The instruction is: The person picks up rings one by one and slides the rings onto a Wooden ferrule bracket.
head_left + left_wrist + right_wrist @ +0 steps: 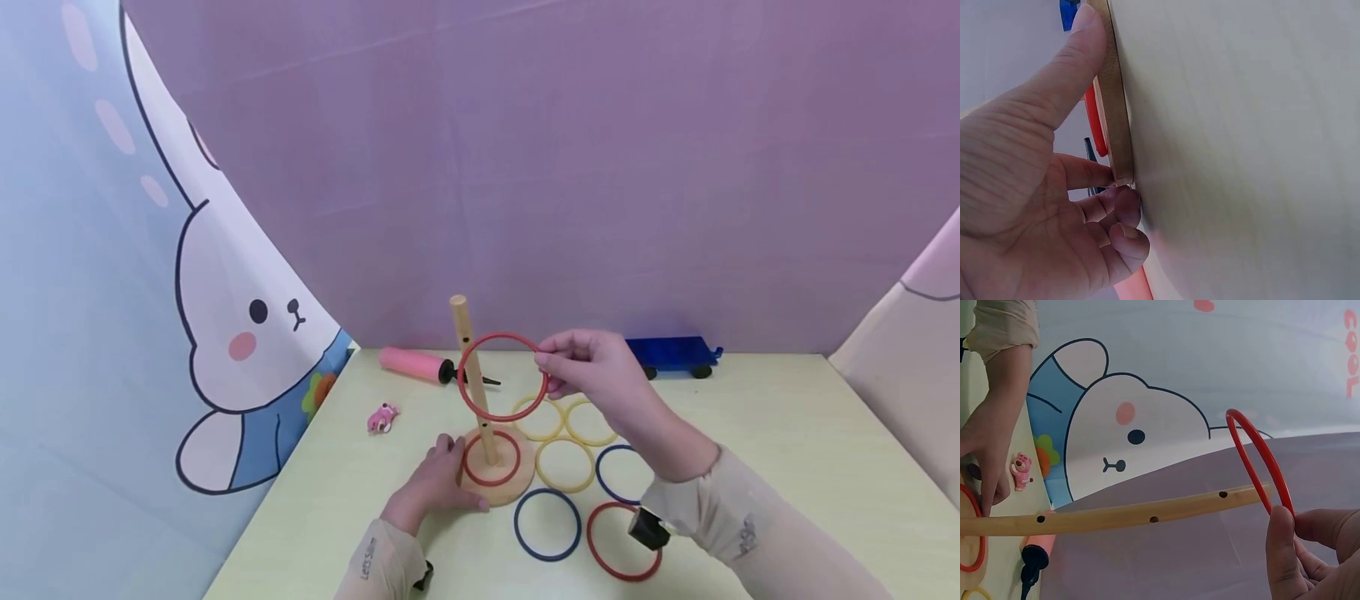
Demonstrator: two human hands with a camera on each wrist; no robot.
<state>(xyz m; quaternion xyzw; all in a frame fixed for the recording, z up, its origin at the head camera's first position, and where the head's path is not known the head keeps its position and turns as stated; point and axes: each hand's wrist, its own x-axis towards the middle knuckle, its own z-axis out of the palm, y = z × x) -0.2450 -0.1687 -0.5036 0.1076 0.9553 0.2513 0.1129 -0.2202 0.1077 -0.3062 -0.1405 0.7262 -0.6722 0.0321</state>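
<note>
Pale-green bench [787,467] carries everything, with a purple backdrop behind it and a rabbit-print curtain [225,333] to the left. Wooden peg [472,379] stands upright on its round wooden base [517,487]; one red ring already lies on the base around the peg. Left hand [435,483] grips the base edge, thumb on the rim and fingers curled beneath. Right hand [600,375] pinches a second red ring [501,377] between thumb and fingertips, held in the air, tilted, beside the peg's upper half but not yet over its top. Loose rings [566,462] in yellow, blue and red lie on the bench right of the base. Pink pump [416,365], blue toy truck [671,354] and a small pink figure [382,417] sit apart.

Risk, judged: the held ring's tilt could catch the peg tip and tip the stand if the left hand slackens.
</note>
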